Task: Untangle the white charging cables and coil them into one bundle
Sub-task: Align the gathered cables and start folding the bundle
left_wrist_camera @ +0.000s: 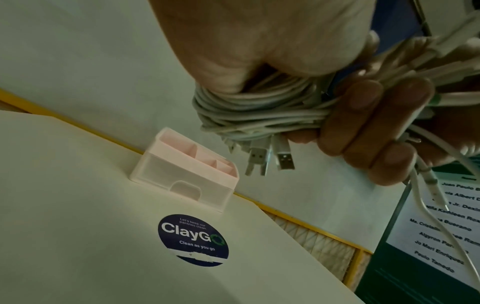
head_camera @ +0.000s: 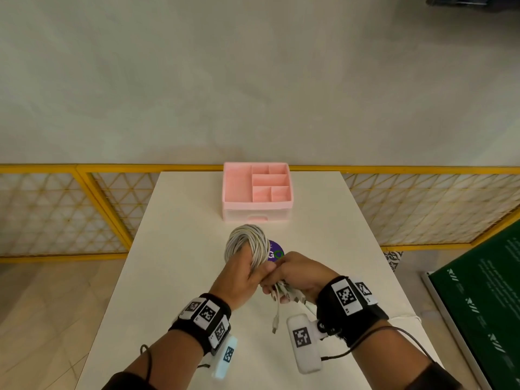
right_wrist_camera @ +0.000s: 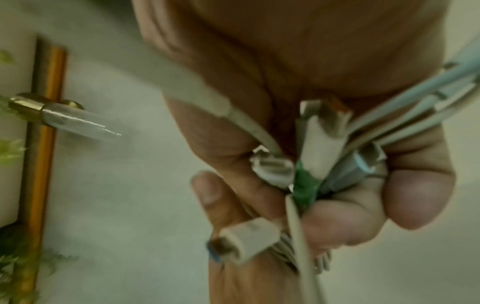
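Above the desk (head_camera: 174,249), the left hand (head_camera: 242,277) grips the coiled cables (head_camera: 247,243), fingers (left_wrist_camera: 363,123) curled round them; the right hand (head_camera: 298,274) pinches the loose plugs (right_wrist_camera: 322,148). The coil half hides a sticker (left_wrist_camera: 193,239); the left wrist view reads "ClayGo, Clean as you go". Pink organiser (head_camera: 257,190) behind

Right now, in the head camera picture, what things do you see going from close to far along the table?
Dangling cable plug → left hand and right hand gripping the cable coil → purple sticker → pink organizer box.
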The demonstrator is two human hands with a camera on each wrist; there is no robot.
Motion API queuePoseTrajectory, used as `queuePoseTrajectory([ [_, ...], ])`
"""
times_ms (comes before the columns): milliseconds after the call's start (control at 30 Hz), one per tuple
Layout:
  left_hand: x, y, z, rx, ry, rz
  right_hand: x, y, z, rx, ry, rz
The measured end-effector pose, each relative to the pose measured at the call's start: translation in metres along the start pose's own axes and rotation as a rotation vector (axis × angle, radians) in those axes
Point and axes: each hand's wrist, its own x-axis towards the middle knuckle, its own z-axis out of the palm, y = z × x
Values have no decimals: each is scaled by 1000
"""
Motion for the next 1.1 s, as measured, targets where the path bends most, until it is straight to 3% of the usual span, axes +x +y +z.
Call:
queuePoseTrajectory([
  [200, -4, -1, -6, -20, -323, -182, 5, 4, -7, 38, -6, 128],
  [333, -11, 6, -7, 297, -446, -204, 7, 10, -13, 129, -37, 191],
  [400, -10, 3, -3, 417, -428, -164, 9, 12, -13, 162, -48, 213],
  [500, -6, 1, 5, 399, -349, -139, 8, 10, -9, 166, -70, 215],
  [733, -5, 0, 13, 379, -270, -172, 2, -3, -1, -83, -66, 170],
  [967, 0, -5, 1, 184, -311, -262, -3, -4, -23, -176, 52, -44],
  [1100, 0, -6, -7, 59, -286, -448, -5, 5, -41, -293, 56, -193],
])
